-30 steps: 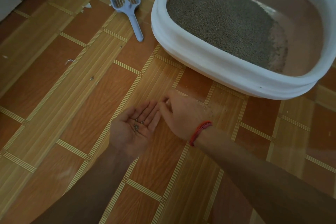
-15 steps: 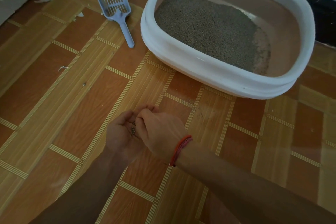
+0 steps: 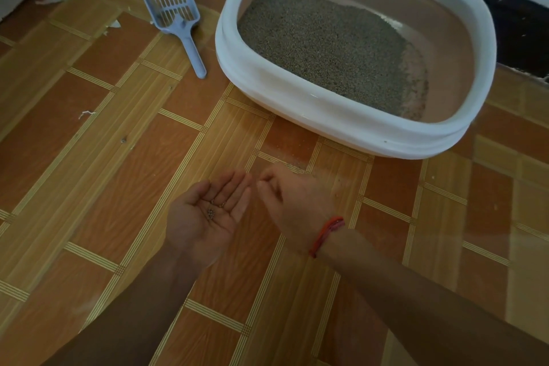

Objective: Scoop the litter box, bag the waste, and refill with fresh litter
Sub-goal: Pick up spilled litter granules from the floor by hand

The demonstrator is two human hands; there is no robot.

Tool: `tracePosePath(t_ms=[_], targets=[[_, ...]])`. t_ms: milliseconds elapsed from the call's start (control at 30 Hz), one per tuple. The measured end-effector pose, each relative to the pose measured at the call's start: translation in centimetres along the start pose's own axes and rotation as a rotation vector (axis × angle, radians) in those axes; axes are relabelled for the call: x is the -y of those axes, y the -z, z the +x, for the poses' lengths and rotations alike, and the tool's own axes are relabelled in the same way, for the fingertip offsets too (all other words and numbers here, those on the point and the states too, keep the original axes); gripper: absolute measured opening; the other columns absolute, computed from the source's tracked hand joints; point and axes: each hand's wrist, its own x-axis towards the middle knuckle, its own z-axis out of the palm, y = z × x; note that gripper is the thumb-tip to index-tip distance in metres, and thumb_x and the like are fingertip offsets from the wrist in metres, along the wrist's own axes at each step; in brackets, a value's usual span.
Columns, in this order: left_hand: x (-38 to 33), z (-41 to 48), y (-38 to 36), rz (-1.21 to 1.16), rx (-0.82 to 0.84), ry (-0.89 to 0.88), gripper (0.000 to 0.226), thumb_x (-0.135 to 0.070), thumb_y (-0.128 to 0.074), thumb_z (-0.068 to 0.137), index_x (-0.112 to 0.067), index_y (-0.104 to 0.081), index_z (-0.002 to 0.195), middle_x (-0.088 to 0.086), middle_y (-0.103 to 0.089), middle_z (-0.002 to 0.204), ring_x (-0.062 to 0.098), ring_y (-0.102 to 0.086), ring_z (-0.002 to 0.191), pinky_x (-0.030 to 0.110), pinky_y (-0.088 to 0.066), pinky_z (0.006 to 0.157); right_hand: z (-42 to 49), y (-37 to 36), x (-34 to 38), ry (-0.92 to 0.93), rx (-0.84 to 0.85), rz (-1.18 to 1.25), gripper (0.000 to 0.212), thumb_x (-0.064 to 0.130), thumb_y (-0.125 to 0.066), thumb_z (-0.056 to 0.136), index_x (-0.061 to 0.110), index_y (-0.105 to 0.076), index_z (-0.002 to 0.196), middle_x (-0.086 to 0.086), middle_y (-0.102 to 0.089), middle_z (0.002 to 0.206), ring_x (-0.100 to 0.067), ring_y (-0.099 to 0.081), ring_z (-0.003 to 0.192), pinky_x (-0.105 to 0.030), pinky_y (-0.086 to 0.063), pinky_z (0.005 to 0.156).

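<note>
Since left hand (image 3: 202, 226) serves as tray for stray grains (image 3: 211, 212), its fingers lie straight, together, palm up. Right hand (image 3: 294, 202) just right: fingers curled floorward, pinch indeterminate.

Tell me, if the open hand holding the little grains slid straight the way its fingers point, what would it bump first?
Probably the white front wall of the litter box, after crossing bare floor. The left hand points toward it, though the right hand sits close beside that line.
</note>
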Motion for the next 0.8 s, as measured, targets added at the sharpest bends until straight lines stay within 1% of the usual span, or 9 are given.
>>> tracePosePath(t_ms=[67, 200, 233, 300, 367, 467, 533, 633, 800], targets=[[0.0, 0.0, -0.1, 0.008, -0.013, -0.004, 0.05, -0.02, -0.037, 0.101, 0.007, -0.077, 0.085, 0.022, -0.071, 0.114, 0.034, -0.069, 0.107, 0.049, -0.053, 0.092, -0.1, 0.4, -2.3, -0.106, 0.005, -0.041, 0.016, 0.036, -0.044, 0.099, 0.027, -0.057, 0.098, 0.009, -0.061, 0.072, -0.011, -0.058, 0.066, -0.038, -0.054, 0.064], [0.0, 0.0, -0.1, -0.004, -0.016, -0.003, 0.049, -0.02, -0.039, 0.1, 0.007, -0.076, 0.086, 0.022, -0.071, 0.113, 0.035, -0.07, 0.106, 0.049, -0.054, 0.091, -0.6, 1.8, -6.2, -0.284, -0.018, -0.054, 0.016, 0.032, -0.049, 0.098, 0.025, -0.062, 0.103, 0.014, -0.062, 0.079, -0.01, -0.062, 0.075, -0.033, -0.055, 0.071], [0.0, 0.0, -0.1, -0.001, -0.016, -0.005, 0.049, -0.02, -0.039, 0.101, 0.007, -0.076, 0.086, 0.022, -0.071, 0.113, 0.035, -0.07, 0.106, 0.049, -0.054, 0.091, -0.7, 2.1, -6.8, -0.312, -0.036, -0.055, 0.016, 0.033, -0.05, 0.097, 0.027, -0.063, 0.103, 0.015, -0.062, 0.078, -0.01, -0.062, 0.074, -0.033, -0.055, 0.07], [0.0, 0.0, -0.2, 0.008, -0.017, -0.007, 0.05, -0.02, -0.038, 0.101, 0.007, -0.077, 0.085, 0.022, -0.071, 0.113, 0.034, -0.07, 0.106, 0.049, -0.054, 0.09, -0.9, 2.4, -7.7, -0.349, -0.052, -0.06, 0.014, 0.034, -0.05, 0.096, 0.03, -0.063, 0.1, 0.016, -0.06, 0.07, -0.007, -0.059, 0.064, -0.031, -0.054, 0.065], [0.1, 0.0, -0.3, 0.013, -0.017, -0.006, 0.051, -0.02, -0.038, 0.101, 0.006, -0.077, 0.084, 0.022, -0.071, 0.113, 0.034, -0.069, 0.107, 0.048, -0.054, 0.091, -1.0, 2.3, -8.0, -0.364, -0.054, -0.063, 0.011, 0.037, -0.051, 0.095, 0.033, -0.062, 0.094, 0.016, -0.061, 0.071, -0.005, -0.06, 0.061, -0.032, -0.055, 0.064], [0.2, -0.1, -0.5, 0.015, -0.012, -0.001, 0.052, -0.021, -0.037, 0.102, 0.005, -0.077, 0.083, 0.021, -0.071, 0.113, 0.033, -0.069, 0.107, 0.048, -0.054, 0.091, -0.9, 2.0, -7.9, -0.363, -0.05, -0.057, 0.007, 0.041, -0.054, 0.094, 0.037, -0.058, 0.09, 0.019, -0.059, 0.077, -0.007, -0.06, 0.073, -0.028, -0.053, 0.069], [0.2, -0.2, -0.5, 0.014, -0.011, 0.002, 0.051, -0.021, -0.037, 0.102, 0.006, -0.077, 0.084, 0.021, -0.071, 0.113, 0.034, -0.069, 0.108, 0.048, -0.054, 0.091, -0.7, 1.9, -7.7, -0.367, -0.029, -0.076, 0.009, 0.04, -0.054, 0.095, 0.035, -0.06, 0.092, 0.018, -0.058, 0.078, -0.009, -0.06, 0.076, -0.027, -0.051, 0.069], [0.1, -0.2, -0.4, 0.012, -0.015, -0.003, 0.051, -0.021, -0.037, 0.102, 0.006, -0.077, 0.086, 0.021, -0.071, 0.114, 0.034, -0.069, 0.108, 0.049, -0.054, 0.092, -0.5, 1.9, -7.6, -0.362, -0.009, -0.136, 0.016, 0.037, -0.049, 0.097, 0.029, -0.063, 0.097, 0.011, -0.061, 0.08, -0.015, -0.062, 0.078, -0.03, -0.052, 0.068], [0.5, -0.5, -0.5, 0.023, -0.014, 0.004, 0.05, -0.021, -0.037, 0.102, 0.006, -0.077, 0.086, 0.021, -0.071, 0.114, 0.034, -0.069, 0.108, 0.048, -0.054, 0.091, -0.6, 1.7, -7.0, -0.328, 0.031, -0.261, 0.025, 0.037, -0.039, 0.101, 0.023, -0.058, 0.103, 0.002, -0.065, 0.079, -0.022, -0.062, 0.074, -0.036, -0.053, 0.066]])
